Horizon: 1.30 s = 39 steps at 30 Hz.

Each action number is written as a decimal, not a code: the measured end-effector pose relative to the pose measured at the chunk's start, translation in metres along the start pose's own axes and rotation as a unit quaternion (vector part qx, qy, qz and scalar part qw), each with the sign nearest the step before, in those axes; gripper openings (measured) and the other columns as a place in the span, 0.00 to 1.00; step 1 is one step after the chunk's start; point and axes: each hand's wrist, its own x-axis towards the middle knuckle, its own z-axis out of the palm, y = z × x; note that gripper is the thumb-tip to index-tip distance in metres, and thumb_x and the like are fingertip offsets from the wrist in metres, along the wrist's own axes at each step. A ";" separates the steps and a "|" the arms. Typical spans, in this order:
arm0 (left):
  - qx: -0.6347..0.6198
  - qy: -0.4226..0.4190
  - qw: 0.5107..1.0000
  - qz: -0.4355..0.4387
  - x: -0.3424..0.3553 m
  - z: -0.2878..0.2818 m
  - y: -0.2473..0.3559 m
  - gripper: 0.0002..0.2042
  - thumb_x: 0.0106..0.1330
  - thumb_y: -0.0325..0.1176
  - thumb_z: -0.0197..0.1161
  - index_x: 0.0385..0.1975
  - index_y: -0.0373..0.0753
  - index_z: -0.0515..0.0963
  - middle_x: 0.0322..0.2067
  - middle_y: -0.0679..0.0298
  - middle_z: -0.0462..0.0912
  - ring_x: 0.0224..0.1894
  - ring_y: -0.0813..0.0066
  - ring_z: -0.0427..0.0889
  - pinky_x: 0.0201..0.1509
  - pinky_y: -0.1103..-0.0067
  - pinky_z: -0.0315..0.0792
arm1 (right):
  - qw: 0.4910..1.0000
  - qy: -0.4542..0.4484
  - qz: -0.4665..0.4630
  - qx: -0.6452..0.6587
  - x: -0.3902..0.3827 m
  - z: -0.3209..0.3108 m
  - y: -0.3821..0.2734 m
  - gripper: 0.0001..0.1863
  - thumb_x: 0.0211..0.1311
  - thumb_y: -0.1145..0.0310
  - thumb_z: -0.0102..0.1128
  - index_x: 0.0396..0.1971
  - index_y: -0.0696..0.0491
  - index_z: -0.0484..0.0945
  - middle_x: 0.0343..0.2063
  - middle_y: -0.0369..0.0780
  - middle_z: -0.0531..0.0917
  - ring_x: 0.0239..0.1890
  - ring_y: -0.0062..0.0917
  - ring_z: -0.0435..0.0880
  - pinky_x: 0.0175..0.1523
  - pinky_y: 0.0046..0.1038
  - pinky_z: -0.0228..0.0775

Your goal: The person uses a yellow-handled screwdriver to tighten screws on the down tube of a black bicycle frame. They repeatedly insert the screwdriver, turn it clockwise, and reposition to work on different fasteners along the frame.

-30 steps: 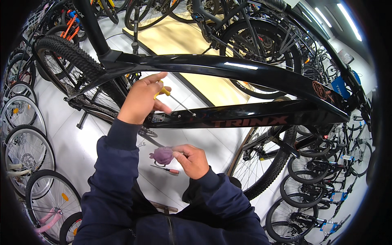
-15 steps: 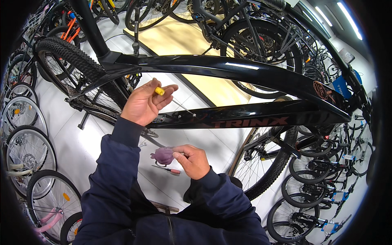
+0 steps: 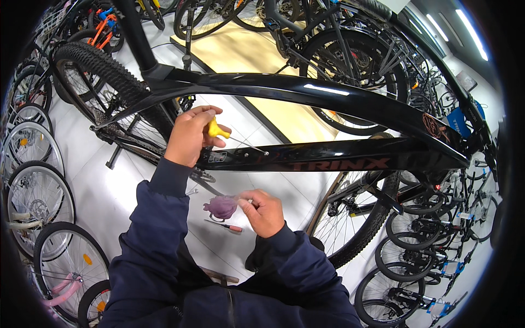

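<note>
My left hand (image 3: 187,138) has its fingers clamped on the smooth, rounded grip of a yellow-handled tool (image 3: 217,129), whose thin metal shaft slants to a small bolt (image 3: 266,153) on the glossy black lower tube (image 3: 339,147) — that tube carries dull red block lettering (image 3: 339,164) and a small white-lined label (image 3: 217,157). My right hand (image 3: 263,212) holds thumb and fingers together beside a crumpled purple bundle (image 3: 220,207), though I cannot tell whether they grip it. Below, a red-handled screwdriver (image 3: 235,228) lies on smooth pale floor tiles (image 3: 136,188).
</note>
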 end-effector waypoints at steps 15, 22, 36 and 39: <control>0.137 0.048 0.984 0.105 -0.008 0.003 -0.017 0.24 0.74 0.53 0.62 0.35 0.32 0.79 0.31 0.58 0.88 0.22 0.80 0.83 0.26 0.85 0.72 | 0.879 0.146 -0.247 -0.381 0.098 -0.004 -0.061 0.12 0.55 0.65 0.74 0.34 0.52 0.79 0.31 0.40 0.79 0.33 0.39 0.84 0.35 0.38 0.77; 0.178 0.044 0.980 0.082 -0.008 0.003 -0.017 0.24 0.72 0.51 0.64 0.27 0.32 0.79 0.24 0.60 0.85 0.20 0.79 0.80 0.25 0.80 0.71 | 0.879 0.124 -0.193 -0.418 0.116 -0.012 -0.050 0.12 0.58 0.62 0.72 0.31 0.52 0.80 0.30 0.42 0.81 0.29 0.41 0.83 0.35 0.39 0.78; 0.047 -0.113 0.992 0.038 0.008 0.010 -0.068 0.13 0.75 0.33 0.59 0.50 0.29 0.83 0.33 0.72 0.79 0.31 0.84 0.70 0.37 0.83 0.67 | 0.910 0.085 -0.231 -0.333 0.132 -0.020 -0.034 0.09 0.63 0.65 0.64 0.29 0.55 0.85 0.28 0.44 0.84 0.33 0.42 0.84 0.40 0.40 0.77; -0.150 -0.082 0.983 0.061 0.005 0.029 -0.085 0.14 0.76 0.33 0.60 0.52 0.29 0.82 0.34 0.70 0.82 0.35 0.83 0.76 0.42 0.84 0.70 | 0.900 0.064 -0.219 -0.371 0.128 -0.023 -0.039 0.08 0.65 0.68 0.61 0.35 0.56 0.85 0.28 0.44 0.84 0.34 0.44 0.84 0.42 0.41 0.78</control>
